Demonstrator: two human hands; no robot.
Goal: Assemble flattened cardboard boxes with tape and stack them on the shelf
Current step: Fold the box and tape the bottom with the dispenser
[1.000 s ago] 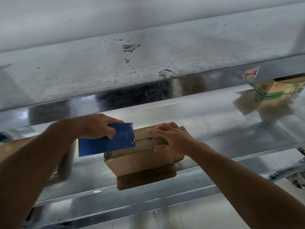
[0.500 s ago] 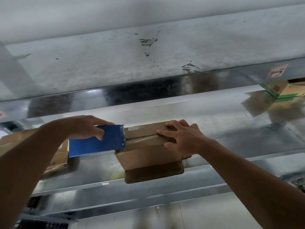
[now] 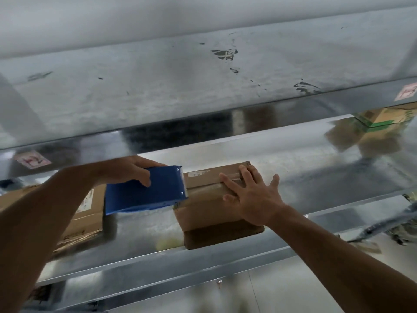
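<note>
This looks like a storeroom or warehouse packing area. Tiers of galvanised steel shelving [image 3: 316, 172] span the view, and their front beams carry small handwritten location labels [image 3: 31, 159]. Plain brown cardboard boxes [image 3: 209, 206] sit on the shelf, with a green-printed carton [image 3: 388, 116] farther along, and a blue tape dispenser [image 3: 146, 195] is held at one box's edge.

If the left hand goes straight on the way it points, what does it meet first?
Probably the cardboard box: the blue tape dispenser in the left hand seems to touch its left end. The right hand lies beyond.
</note>
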